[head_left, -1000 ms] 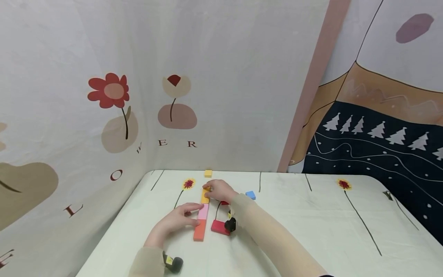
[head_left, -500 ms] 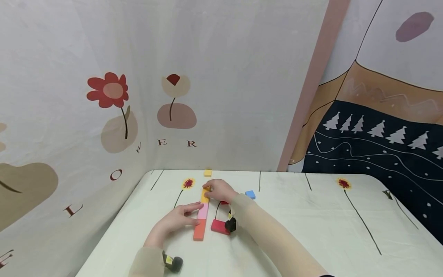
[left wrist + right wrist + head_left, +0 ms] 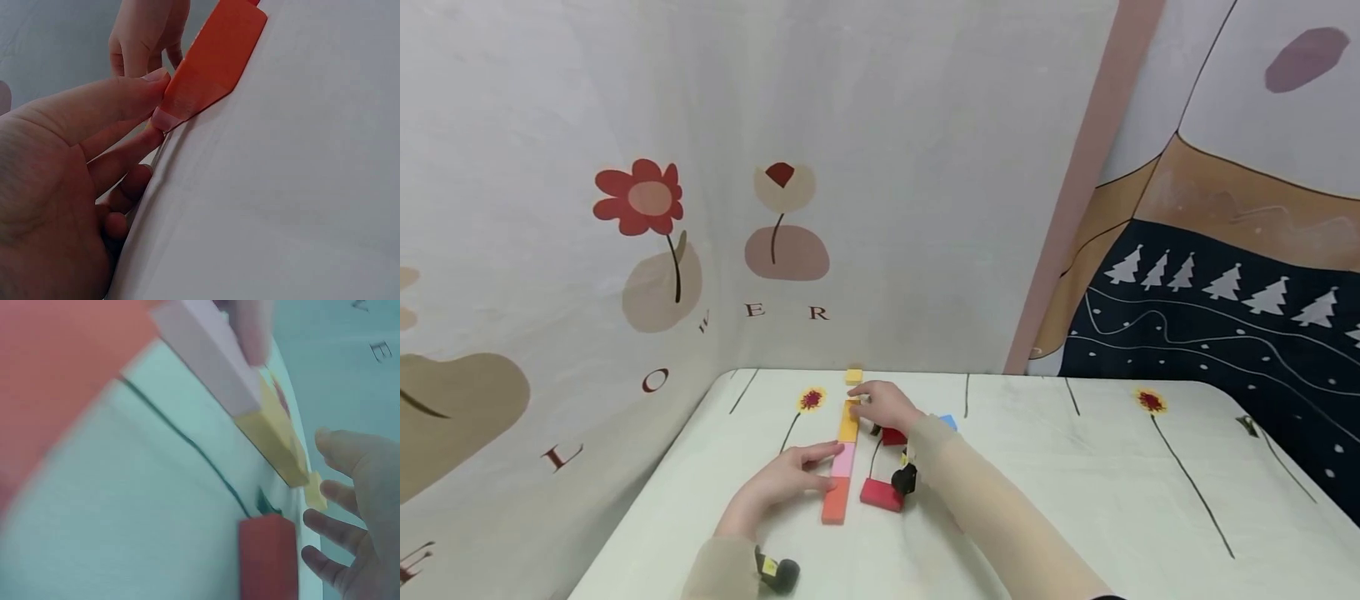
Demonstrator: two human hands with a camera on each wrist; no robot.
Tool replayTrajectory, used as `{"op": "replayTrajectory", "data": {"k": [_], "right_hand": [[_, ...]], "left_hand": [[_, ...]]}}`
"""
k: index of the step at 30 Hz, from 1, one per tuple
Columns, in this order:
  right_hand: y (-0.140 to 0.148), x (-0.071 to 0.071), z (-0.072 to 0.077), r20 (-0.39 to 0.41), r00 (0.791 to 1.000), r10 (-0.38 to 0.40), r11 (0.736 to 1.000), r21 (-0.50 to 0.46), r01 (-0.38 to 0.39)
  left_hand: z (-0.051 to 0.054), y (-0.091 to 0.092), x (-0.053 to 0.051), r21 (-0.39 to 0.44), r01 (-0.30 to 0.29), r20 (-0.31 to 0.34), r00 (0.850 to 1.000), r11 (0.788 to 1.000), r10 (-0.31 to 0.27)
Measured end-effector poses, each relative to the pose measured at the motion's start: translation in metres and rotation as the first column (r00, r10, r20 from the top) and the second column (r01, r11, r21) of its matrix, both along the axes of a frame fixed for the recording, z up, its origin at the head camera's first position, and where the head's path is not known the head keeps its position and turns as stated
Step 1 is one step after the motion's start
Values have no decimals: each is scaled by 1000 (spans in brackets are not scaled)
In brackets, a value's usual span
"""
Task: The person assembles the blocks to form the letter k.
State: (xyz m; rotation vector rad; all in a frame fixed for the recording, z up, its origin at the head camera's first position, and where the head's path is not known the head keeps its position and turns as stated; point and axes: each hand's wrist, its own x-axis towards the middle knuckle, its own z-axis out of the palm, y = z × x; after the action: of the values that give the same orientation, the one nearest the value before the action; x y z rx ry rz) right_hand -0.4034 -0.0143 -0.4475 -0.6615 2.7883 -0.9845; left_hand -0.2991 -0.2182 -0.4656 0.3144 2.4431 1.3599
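An orange-red block [image 3: 835, 502], a pink block [image 3: 843, 460] and a yellow-orange block [image 3: 848, 423] lie end to end in a row. Along its left side, my left hand [image 3: 782, 483] touches the orange-red block with the thumb and the pink one with a finger. In the left wrist view its fingers [image 3: 140, 100] are extended against the orange-red block [image 3: 212, 56]. My right hand [image 3: 887, 407] is over the row's far end. The right wrist view shows this hand [image 3: 369, 512] with spread fingers, apart from the yellow-orange block [image 3: 273, 437].
Right of the row lie a red block [image 3: 882, 495] and, farther back, another red block [image 3: 893, 436]. A blue block [image 3: 950, 421] is partly hidden behind the right sleeve. One small yellow block [image 3: 853, 377] sits at the table's far edge, by the printed cloth wall.
My right hand has let go of the yellow-orange block and moved slightly up and right, uncovering more of it and of the farther red block. My left hand has stayed in place.
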Motion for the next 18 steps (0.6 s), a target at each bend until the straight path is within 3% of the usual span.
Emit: {"op": "replayTrajectory", "data": {"k": [8,18], "right_hand": [[8,-22,3,20,995,-95,992,-78,97],[2,-40,1,39,997,-66,996,-64,68]], "left_hand": [[-2,-1,-2,-10,-14,10,1000,1000,14],[-2,-1,0,3,-12,24,1000,1000,12]]}}
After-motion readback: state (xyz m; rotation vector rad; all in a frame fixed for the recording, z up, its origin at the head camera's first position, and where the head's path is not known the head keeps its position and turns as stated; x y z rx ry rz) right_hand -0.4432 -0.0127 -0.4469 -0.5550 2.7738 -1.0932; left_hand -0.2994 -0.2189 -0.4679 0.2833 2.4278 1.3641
